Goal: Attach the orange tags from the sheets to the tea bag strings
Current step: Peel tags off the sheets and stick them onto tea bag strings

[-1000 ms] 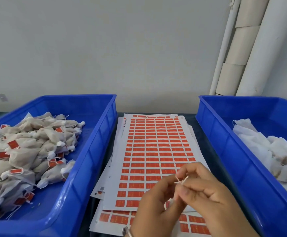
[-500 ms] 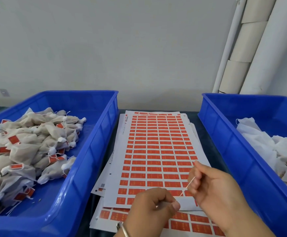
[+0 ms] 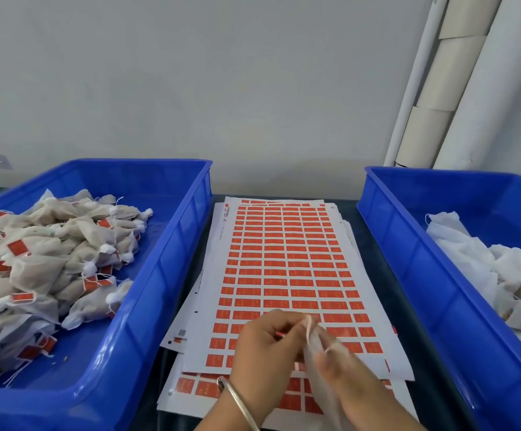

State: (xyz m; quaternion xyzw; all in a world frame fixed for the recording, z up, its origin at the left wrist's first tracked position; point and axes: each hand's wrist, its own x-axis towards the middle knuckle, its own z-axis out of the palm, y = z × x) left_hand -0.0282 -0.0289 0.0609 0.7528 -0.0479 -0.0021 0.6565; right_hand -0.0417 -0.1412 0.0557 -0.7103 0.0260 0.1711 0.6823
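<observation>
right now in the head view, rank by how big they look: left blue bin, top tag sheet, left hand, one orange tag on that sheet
1. left blue bin
2. top tag sheet
3. left hand, enlarged by nearness to the camera
4. one orange tag

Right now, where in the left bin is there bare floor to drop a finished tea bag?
Left bin: bare floor along its right wall and far end, beside the tagged bag pile. The pile crowds its left side.

Single head-worn view, facing forward and down across the table (image 3: 408, 306) toward the rear wall (image 3: 222, 88). Close range: both near-edge hands fill the lower centre. No second view.
</observation>
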